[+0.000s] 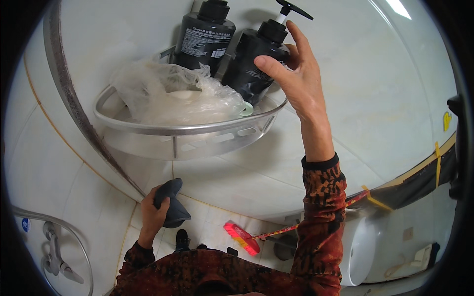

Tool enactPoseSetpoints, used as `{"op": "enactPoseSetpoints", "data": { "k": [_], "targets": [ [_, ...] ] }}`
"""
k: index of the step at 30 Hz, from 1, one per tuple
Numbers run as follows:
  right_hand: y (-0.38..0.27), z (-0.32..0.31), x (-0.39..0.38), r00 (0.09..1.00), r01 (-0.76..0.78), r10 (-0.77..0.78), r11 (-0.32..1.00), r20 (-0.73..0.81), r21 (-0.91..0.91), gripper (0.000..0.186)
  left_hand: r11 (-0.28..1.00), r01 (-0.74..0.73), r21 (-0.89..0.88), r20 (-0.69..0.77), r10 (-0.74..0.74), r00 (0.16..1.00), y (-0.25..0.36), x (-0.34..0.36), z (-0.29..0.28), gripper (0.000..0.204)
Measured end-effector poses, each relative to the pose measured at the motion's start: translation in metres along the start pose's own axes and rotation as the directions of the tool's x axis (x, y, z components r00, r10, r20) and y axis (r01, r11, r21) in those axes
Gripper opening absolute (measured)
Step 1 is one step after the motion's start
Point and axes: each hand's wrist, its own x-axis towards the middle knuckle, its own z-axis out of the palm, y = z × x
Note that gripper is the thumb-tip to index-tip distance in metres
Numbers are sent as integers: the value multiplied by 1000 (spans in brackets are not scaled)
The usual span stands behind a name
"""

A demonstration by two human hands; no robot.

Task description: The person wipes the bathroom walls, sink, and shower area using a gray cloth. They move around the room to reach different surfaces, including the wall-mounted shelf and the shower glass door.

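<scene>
My right hand (298,74) grips a black pump bottle (252,61), thumb across its front and fingers around the far side. The bottle leans to the right over a silver corner shelf (190,129). Beside it stands a second black bottle (203,39), its top cut off by the picture's edge. A crumpled clear plastic bag (163,93) lies in front of them on the shelf, with something pale in it. Lower down, my left hand (154,211) is closed on a folded dark grey cloth (173,203).
A shower mixer with a handset (58,256) and hose is on the left wall. On the tiled floor rests a red broom (242,238) with a patterned handle. A white washbasin (359,249) is at the lower right. A dark metal strip (74,93) runs down the left wall.
</scene>
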Motion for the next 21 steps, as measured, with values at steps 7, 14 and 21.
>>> {"op": "enactPoseSetpoints", "data": {
  "k": [7, 14, 21],
  "targets": [
    [1, 7, -2, 997, -20, 34, 981, -70, 193, 91, 999, -35, -2, 76, 35, 996, -10, -2, 11, 31],
    [2, 6, -8, 980, -55, 142, 865, -138, 498, 86, 999, 34, 9, 103, -35, 994, -19, -5, 14, 32],
    [7, 4, -9, 982, -61, 146, 845, -118, 531, 86, 998, 61, 33, 110, -65, 992, -34, -7, 18, 33]
  ]
}}
